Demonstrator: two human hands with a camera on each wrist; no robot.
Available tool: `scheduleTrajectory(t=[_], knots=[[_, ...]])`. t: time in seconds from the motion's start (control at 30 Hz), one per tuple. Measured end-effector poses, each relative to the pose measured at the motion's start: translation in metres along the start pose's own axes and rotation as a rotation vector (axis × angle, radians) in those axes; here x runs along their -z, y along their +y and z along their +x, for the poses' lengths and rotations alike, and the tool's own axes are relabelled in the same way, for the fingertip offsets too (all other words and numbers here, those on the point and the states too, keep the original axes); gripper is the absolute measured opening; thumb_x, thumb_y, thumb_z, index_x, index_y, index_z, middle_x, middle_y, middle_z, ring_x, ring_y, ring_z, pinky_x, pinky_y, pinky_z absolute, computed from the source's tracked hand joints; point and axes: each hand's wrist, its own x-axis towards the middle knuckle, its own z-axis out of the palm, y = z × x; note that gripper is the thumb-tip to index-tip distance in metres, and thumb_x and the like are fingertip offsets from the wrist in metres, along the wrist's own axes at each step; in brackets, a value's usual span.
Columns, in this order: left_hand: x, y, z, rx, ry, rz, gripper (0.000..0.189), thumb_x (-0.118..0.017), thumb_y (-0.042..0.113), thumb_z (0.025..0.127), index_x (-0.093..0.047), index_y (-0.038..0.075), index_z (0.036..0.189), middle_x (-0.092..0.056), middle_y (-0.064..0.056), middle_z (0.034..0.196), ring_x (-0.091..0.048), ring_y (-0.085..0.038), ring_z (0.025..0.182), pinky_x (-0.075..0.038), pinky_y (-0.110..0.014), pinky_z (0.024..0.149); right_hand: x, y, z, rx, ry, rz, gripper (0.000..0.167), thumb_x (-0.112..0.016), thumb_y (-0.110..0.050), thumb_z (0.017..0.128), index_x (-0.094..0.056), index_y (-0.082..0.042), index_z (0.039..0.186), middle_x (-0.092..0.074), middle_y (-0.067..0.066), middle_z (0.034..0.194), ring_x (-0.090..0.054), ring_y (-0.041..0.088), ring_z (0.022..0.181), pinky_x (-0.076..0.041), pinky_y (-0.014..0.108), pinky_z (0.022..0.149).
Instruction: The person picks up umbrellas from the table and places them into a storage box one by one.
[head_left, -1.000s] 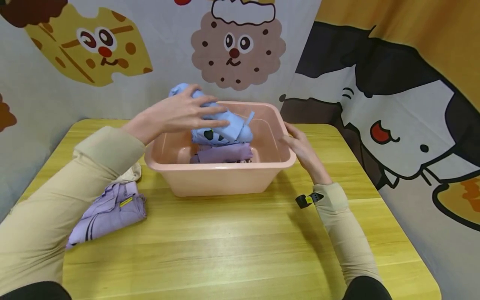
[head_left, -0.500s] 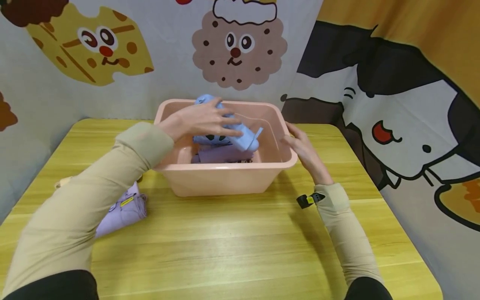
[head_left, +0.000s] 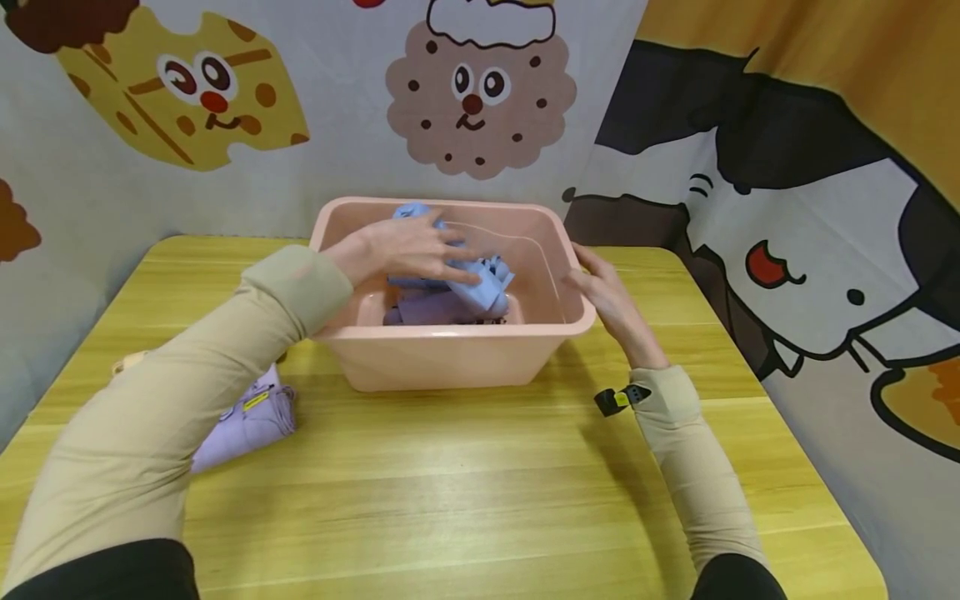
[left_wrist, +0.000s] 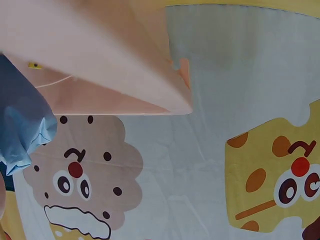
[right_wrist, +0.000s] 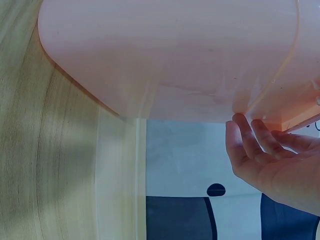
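The left hand (head_left: pixel 412 250) lies over blue cloth (head_left: pixel 489 293) inside the tub (head_left: pixel 442 360)

The pink tub stands on the wood-grain bench (head_left: pixel 480 475), near its far edge. In it, the blue cloth lies on a purple roll (head_left: pixel 427 310). The left hand reaches in over the tub's left end, its fingers spread across the blue cloth, which shows on either side of them. Its thumb is out of sight, so I cannot tell whether that grip is clamped on the cloth or only rests on it; nor can I tell if the blue is one piece or more.

The right hand (head_left: pixel 606 292) has its grip clamped on the tub's right side: thumb over the rim (head_left: pixel 450 332), fingers against the outer wall. A black strap (head_left: pixel 639 393) circles that wrist.

Left of the tub, a folded purple bundle (head_left: pixel 255 425) with a yellow tag (head_left: pixel 257 401) lies on the bench, partly hidden by the left sleeve (head_left: pixel 135 442). A bit of cream cloth (head_left: pixel 129 362) shows past the sleeve's far side. Behind the bench, a pale sheet (head_left: pixel 337 92) carries a printed cheese (head_left: pixel 180 108) and a biscuit (head_left: pixel 480 137).
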Motion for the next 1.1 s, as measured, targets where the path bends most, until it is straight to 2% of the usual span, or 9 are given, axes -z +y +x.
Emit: scheduleTrajectory(t=[0.13, 0.23, 0.33, 0.5, 0.6, 0.8, 0.87, 1.03, 1.1], knots=[[0.001, 0.001, -0.001, 0.013, 0.002, -0.033, 0.057, -0.059, 0.003, 0.089, -0.047, 0.029, 0.138, -0.054, -0.006, 0.138, -0.055, -0.032, 0.12, -0.049, -0.056, 0.093, 0.0, 0.0, 0.0, -0.001, 0.0, 0.001, 0.061, -0.049, -0.011, 0.092, -0.03, -0.009, 0.15, -0.033, 0.012, 0.154, -0.037, 0.03, 0.137, -0.033, 0.05, 0.113], [0.004, 0.001, -0.005, 0.062, 0.03, -0.079, 0.053, -0.055, 0.0, 0.091, -0.049, 0.025, 0.137, -0.058, -0.006, 0.134, -0.056, -0.031, 0.119, -0.052, -0.052, 0.089, 0.001, 0.001, 0.0, 0.001, 0.001, 0.0, 0.061, -0.049, -0.011, 0.092, -0.03, -0.009, 0.15, -0.032, 0.013, 0.154, -0.036, 0.03, 0.138, -0.033, 0.05, 0.113], [0.01, 0.001, -0.012, 0.146, 0.018, -0.142, 0.048, -0.052, -0.001, 0.092, -0.052, 0.021, 0.135, -0.06, -0.005, 0.131, -0.057, -0.029, 0.118, -0.052, -0.05, 0.086, 0.001, 0.001, 0.0, -0.001, 0.001, -0.001, 0.06, -0.049, -0.012, 0.093, -0.029, -0.009, 0.15, -0.032, 0.013, 0.154, -0.036, 0.03, 0.138, -0.033, 0.05, 0.113], [0.021, 0.003, -0.031, 0.351, -0.063, -0.315, 0.032, -0.053, 0.018, 0.096, -0.059, 0.018, 0.127, -0.065, -0.006, 0.124, -0.061, -0.027, 0.112, -0.052, -0.05, 0.086, 0.001, 0.0, -0.001, -0.012, -0.007, 0.0, 0.061, -0.049, -0.013, 0.094, -0.027, -0.009, 0.15, -0.03, 0.013, 0.155, -0.035, 0.03, 0.139, -0.033, 0.051, 0.113], [0.026, 0.005, -0.051, 0.492, -0.039, -0.419, 0.032, -0.055, 0.025, 0.096, -0.061, 0.015, 0.126, -0.066, -0.008, 0.122, -0.062, -0.031, 0.109, -0.052, -0.051, 0.086, 0.001, 0.0, -0.002, -0.013, -0.01, 0.0, 0.061, -0.048, -0.013, 0.094, -0.026, -0.008, 0.151, -0.029, 0.013, 0.156, -0.033, 0.03, 0.14, -0.033, 0.051, 0.113], [0.02, 0.015, -0.102, 0.678, 0.211, -0.475, 0.029, -0.063, 0.016, 0.09, -0.065, 0.007, 0.118, -0.069, -0.017, 0.108, -0.065, -0.038, 0.096, -0.052, -0.053, 0.081, 0.0, 0.0, 0.0, -0.011, -0.005, -0.004, 0.062, -0.048, -0.012, 0.093, -0.026, -0.008, 0.151, -0.029, 0.013, 0.155, -0.034, 0.031, 0.14, -0.033, 0.051, 0.113], [0.014, 0.022, -0.119, 0.725, 0.255, -0.475, 0.029, -0.065, 0.014, 0.089, -0.066, 0.006, 0.117, -0.069, -0.018, 0.105, -0.065, -0.038, 0.094, -0.052, -0.053, 0.082, 0.0, 0.0, 0.001, -0.012, -0.002, -0.005, 0.062, -0.048, -0.012, 0.093, -0.026, -0.007, 0.15, -0.029, 0.014, 0.155, -0.034, 0.031, 0.139, -0.033, 0.05, 0.113], [-0.006, 0.045, -0.161, 0.896, 0.233, -0.539, 0.032, -0.066, 0.015, 0.088, -0.064, 0.007, 0.119, -0.067, -0.021, 0.111, -0.062, -0.042, 0.101, -0.049, -0.056, 0.085, 0.0, 0.001, 0.0, -0.008, -0.004, -0.001, 0.061, -0.049, -0.013, 0.094, -0.027, -0.008, 0.15, -0.031, 0.013, 0.155, -0.036, 0.03, 0.138, -0.033, 0.05, 0.113], [-0.014, 0.055, -0.176, 0.962, 0.173, -0.563, 0.033, -0.064, 0.018, 0.09, -0.062, 0.008, 0.122, -0.065, -0.023, 0.116, -0.06, -0.044, 0.103, -0.048, -0.058, 0.085, 0.0, 0.001, 0.0, -0.004, -0.008, 0.001, 0.06, -0.048, -0.014, 0.094, -0.027, -0.008, 0.15, -0.031, 0.012, 0.155, -0.036, 0.03, 0.138, -0.033, 0.051, 0.113]])
